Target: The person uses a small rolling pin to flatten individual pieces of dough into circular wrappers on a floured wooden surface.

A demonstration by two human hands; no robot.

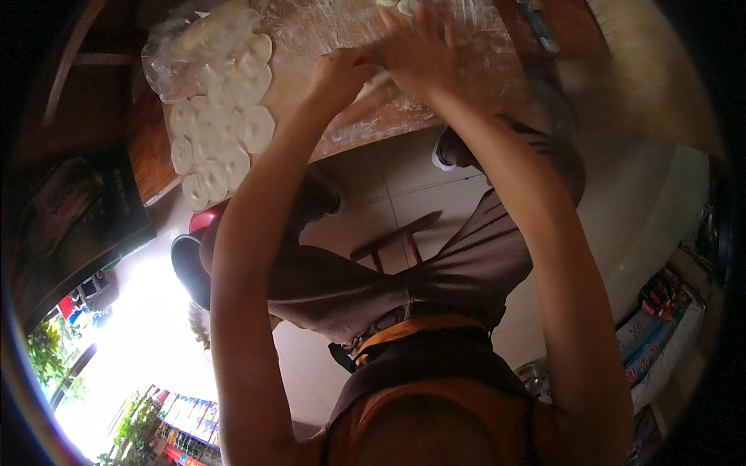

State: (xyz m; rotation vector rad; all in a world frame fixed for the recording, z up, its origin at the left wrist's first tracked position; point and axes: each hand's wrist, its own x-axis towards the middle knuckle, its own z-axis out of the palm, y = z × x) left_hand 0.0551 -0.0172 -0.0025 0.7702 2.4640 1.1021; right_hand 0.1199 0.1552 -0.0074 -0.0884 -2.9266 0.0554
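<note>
My left hand (344, 76) is bent over the floured wooden board (315, 35), its fingers curled near a pale bit of dough that shows below them. My right hand (419, 55) lies just beside it, blurred, with the fingers spread over the board; whether it touches or holds anything cannot be told. Flat round dough wrappers (224, 131) overlap in rows on the board's left side, some under a crumpled clear plastic bag (198, 46). A few small dough pieces (405, 6) lie at the top edge, beyond my right hand.
A knife-like tool (537, 26) lies at the upper right. The board's front edge is above my knees. A dark bucket-like container (192, 268) and a red one (205, 219) stand by my left leg. Below, a wooden stool part (399, 236) shows above the tiled floor.
</note>
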